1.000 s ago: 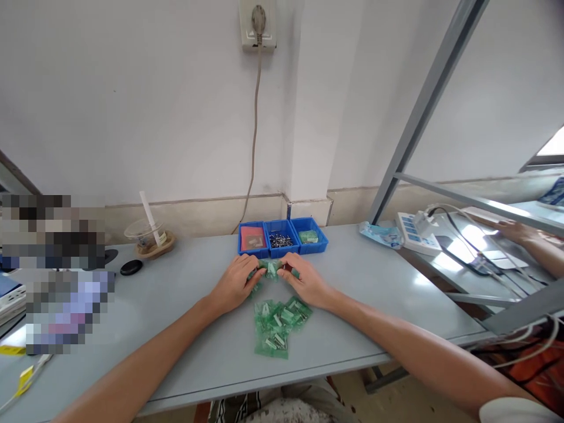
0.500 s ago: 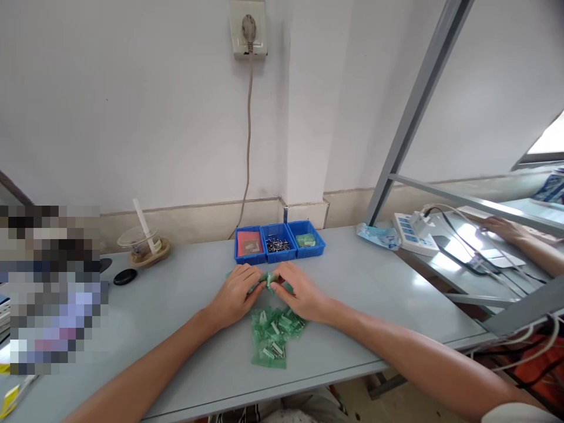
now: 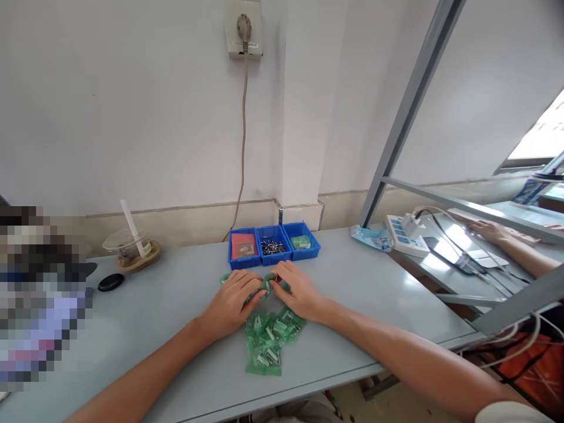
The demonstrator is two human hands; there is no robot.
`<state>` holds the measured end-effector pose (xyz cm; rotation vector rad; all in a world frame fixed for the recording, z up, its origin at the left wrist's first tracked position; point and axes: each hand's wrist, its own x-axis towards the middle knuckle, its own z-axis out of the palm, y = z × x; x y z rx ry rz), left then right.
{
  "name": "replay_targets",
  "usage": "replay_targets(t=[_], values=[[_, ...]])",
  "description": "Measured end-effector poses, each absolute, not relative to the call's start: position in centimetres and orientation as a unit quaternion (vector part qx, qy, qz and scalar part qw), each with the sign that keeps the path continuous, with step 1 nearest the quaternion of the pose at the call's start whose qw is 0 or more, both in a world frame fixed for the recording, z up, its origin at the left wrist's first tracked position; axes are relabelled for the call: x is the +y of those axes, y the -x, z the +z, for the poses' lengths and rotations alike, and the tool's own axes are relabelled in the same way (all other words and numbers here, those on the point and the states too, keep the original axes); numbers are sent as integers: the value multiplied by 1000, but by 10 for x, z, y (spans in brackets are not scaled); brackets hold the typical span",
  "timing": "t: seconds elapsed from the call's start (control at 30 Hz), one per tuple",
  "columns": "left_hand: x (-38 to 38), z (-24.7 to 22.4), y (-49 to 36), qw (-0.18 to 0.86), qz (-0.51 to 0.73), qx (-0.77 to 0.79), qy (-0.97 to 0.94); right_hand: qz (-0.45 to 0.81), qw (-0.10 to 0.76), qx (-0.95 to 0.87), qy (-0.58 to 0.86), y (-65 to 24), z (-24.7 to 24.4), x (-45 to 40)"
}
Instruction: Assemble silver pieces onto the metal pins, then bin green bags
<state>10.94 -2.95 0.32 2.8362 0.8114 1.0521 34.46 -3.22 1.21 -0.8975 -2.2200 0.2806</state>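
Observation:
Between my two hands is a green translucent plastic packet [image 3: 267,284], pinched and bunched up just in front of the blue bins. My left hand [image 3: 233,298] grips its left part with fingers curled and thumb pressed in. On the other side my right hand [image 3: 297,291] pinches it between thumb and fingers. What the packet holds is mostly hidden by my fingers. Just below my hands lie several more green packets [image 3: 263,346] joined in a strip, with white plugs and metal screws showing through.
Three blue bins stand behind my hands: one with a red packet [image 3: 244,247], one with loose screws [image 3: 272,246], one with green packets [image 3: 301,242]. A cup [image 3: 126,242] and black disc [image 3: 111,282] sit left. Right are a power strip [image 3: 405,235], metal frame and another person's hand [image 3: 487,229].
The view has shifted slightly, so the scene sits a little further left. My hands keep their grip, and the packet between them looks more twisted.

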Motion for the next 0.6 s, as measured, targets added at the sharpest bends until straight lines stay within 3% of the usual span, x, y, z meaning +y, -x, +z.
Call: replay_targets(t=[0.6], values=[[-24, -2, -105, 70, 343, 293, -889, 154, 387, -843, 342, -347, 8, -34]])
